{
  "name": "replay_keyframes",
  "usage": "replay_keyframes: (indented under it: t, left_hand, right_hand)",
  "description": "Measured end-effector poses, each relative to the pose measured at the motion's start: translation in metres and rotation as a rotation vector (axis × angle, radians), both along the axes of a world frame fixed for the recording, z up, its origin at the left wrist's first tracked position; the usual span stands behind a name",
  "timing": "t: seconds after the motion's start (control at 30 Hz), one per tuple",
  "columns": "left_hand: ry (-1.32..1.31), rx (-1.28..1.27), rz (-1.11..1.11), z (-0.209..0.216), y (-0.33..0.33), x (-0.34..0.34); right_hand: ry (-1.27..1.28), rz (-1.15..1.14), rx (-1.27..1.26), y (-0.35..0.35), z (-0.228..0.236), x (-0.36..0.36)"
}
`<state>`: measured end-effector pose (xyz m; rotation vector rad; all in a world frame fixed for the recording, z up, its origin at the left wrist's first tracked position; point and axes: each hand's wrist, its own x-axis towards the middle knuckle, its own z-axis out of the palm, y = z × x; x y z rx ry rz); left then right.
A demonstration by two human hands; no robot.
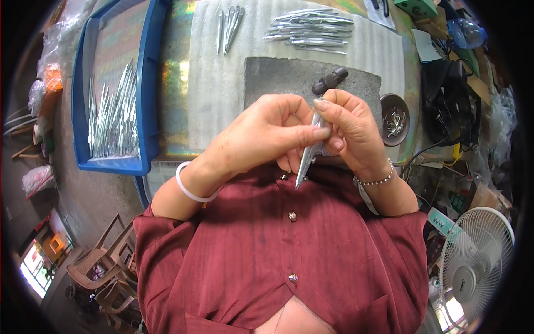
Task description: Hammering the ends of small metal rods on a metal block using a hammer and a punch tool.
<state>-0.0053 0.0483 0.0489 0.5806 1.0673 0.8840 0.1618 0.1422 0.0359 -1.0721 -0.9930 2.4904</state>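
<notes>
A dark red shirt [250, 239] with shiny buttons fills the bottom middle of the frame, and just above it I see the person's two bare hands close together. Between them, in the middle of the frame, is a thin silver stick [305, 164], tilted, with its pointed end hanging down toward the shirt. The left hand [270, 131] has its thumb and fingers closed on the stick. The right hand [356, 125] has its fingers bent in, with the thumb and a finger pinched by the top end of the stick. A white bangle [186, 186] is on the left wrist and a beaded bracelet [379, 181] is on the right one. Just past the hands is a dark hammer head [330, 80] on a rough grey slab [272, 72]. Right of the slab, a round bowl [405, 111] holds little metal bits [395, 123]. Under the slab, a white foam sheet [208, 100] covers part of the bench [173, 61]. At the left, a blue tray [148, 89] holds lots of silver sticks [114, 122]. Farther off, at the top of the frame, a small bunch [229, 28] and a big pile [308, 28] of silver sticks lie on the foam.
</notes>
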Motion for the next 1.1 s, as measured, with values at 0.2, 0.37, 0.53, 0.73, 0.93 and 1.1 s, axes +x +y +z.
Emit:
replay_keyframes:
  t: [0.2,0.37,0.53,0.73,0.93,1.1]
  left_hand:
    - [0.401,0.381,0.248,0.004,-0.014,0.003]
    - [0.665,0.526,0.637,-0.014,-0.038,-0.006]
    - [0.959,0.575,0.593,-0.039,-0.049,-0.006]
    - [1.004,0.533,0.474,-0.039,-0.053,-0.001]
    - [0.887,0.449,0.389,-0.037,-0.049,-0.009]
    - [0.572,0.387,0.477,-0.036,-0.027,0.0]
  right_hand:
    - [0.026,0.004,0.417,0.041,0.027,0.01]
    - [-0.276,0.013,1.01,0.147,0.031,0.033]
    - [-0.611,0.126,1.033,0.221,-0.049,0.028]
    - [-0.844,0.079,1.55,0.21,-0.071,0.021]
    - [-0.482,0.39,1.372,0.077,0.016,0.038]
    - [-0.592,0.56,1.658,0.016,0.009,0.048]
